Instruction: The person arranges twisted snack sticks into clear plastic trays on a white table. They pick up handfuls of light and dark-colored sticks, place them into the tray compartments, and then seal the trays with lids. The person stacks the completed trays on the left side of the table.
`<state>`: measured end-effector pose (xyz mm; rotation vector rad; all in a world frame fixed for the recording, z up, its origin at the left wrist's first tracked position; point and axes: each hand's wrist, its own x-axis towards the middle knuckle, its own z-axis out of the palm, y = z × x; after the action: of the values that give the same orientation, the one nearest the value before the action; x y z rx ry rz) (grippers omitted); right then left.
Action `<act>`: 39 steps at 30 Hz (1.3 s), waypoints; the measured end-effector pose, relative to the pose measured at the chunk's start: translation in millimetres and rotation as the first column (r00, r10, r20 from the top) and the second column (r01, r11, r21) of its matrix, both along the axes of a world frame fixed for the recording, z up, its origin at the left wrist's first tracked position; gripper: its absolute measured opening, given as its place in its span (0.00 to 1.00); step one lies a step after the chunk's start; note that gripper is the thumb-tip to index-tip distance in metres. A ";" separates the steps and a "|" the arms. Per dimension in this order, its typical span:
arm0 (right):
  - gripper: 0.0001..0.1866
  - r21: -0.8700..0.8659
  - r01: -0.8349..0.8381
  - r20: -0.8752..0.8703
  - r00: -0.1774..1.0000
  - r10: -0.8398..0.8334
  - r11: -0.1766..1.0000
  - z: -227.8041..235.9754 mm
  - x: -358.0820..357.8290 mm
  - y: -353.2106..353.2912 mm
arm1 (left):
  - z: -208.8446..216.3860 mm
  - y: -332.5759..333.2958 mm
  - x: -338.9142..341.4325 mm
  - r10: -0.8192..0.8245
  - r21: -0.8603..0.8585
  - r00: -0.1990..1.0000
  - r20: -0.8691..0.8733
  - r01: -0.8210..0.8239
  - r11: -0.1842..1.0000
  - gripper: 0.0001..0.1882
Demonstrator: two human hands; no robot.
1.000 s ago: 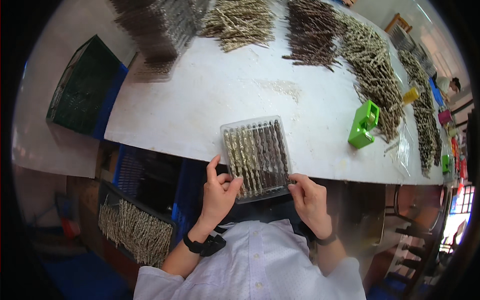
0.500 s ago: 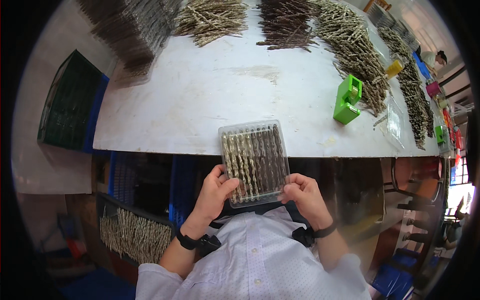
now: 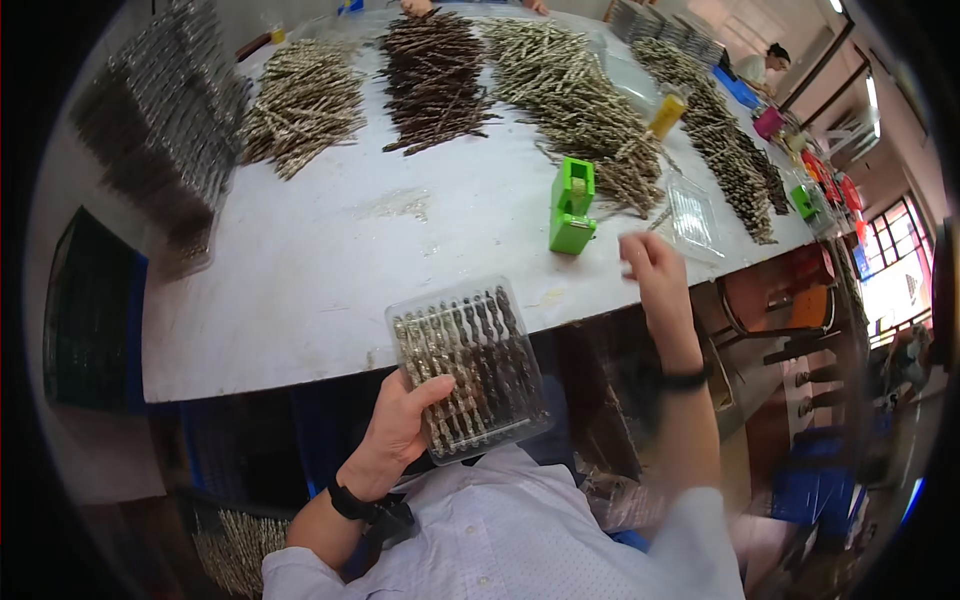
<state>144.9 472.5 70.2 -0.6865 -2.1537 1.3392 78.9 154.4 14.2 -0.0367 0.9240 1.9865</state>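
My left hand point(image 3: 398, 425) grips the lower left side of a clear plastic box point(image 3: 536, 420), its thumb across the front. Twisted sticks stand side by side in the box, pale gold ones point(image 3: 440, 390) to the left and dark brown ones point(image 3: 505, 360) to the right. The box is tilted and overlaps the table's front edge. My right hand point(image 3: 660, 275) is off the box, raised near the table edge, fingers bent but apart and slightly blurred, with nothing visible in them. Just left of it stands a green tape dispenser point(image 3: 573, 210), untouched.
Across the table point(image 3: 300, 270) lie piles of pale sticks point(image 3: 305, 105), dark sticks point(image 3: 432, 85) and greenish sticks point(image 3: 565, 100). Stacked clear boxes point(image 3: 170, 110) rise at the left. A clear lid or tray point(image 3: 693, 215) lies to the right, near a yellow roll point(image 3: 667, 115).
My right hand has let go of the box and moved up and right toward the tape dispenser. The left hand keeps the box, now lower and left in view. The view has turned right.
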 end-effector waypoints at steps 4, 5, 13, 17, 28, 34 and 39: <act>0.13 -0.308 0.081 0.149 0.988 -0.036 0.948 -22.1 -60.7 32.6 | -10.8 15.3 4.2 -0.134 -0.010 0.991 -0.010 0.134 0.991 0.17; 0.13 -0.383 0.099 0.198 0.980 -0.024 0.919 -27.1 -67.3 34.6 | -7.0 19.7 5.4 -0.164 -0.007 0.986 -0.019 0.164 0.987 0.15; 0.09 -0.259 0.014 -0.075 0.997 -0.034 0.966 -13.2 -47.9 0.3 | -9.4 48.6 3.9 -0.224 -0.121 0.970 -0.095 0.213 0.970 0.13; 0.08 -0.469 -0.064 0.013 0.997 0.079 0.881 24.0 39.0 -61.1 | -6.1 78.5 4.1 -0.257 -0.128 0.965 -0.057 0.248 0.960 0.13; 0.03 -0.701 0.060 0.110 0.994 0.024 0.710 14.8 197.0 -150.0 | -4.2 143.2 3.5 -0.287 0.038 0.921 0.264 0.287 0.957 0.14; 0.04 -0.663 0.117 0.204 0.979 0.028 0.739 -12.2 197.7 -144.9 | -7.5 144.8 6.5 -0.294 0.062 0.922 0.251 0.288 0.956 0.15; 0.04 -0.542 0.111 0.198 0.980 -0.002 0.833 -74.0 163.6 -112.2 | -8.2 147.9 9.1 -0.290 0.042 0.927 0.239 0.288 0.957 0.14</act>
<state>308.4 360.3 -3.8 -1.1292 -1.8529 1.9586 88.0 302.2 6.0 -0.1296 0.7187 1.6674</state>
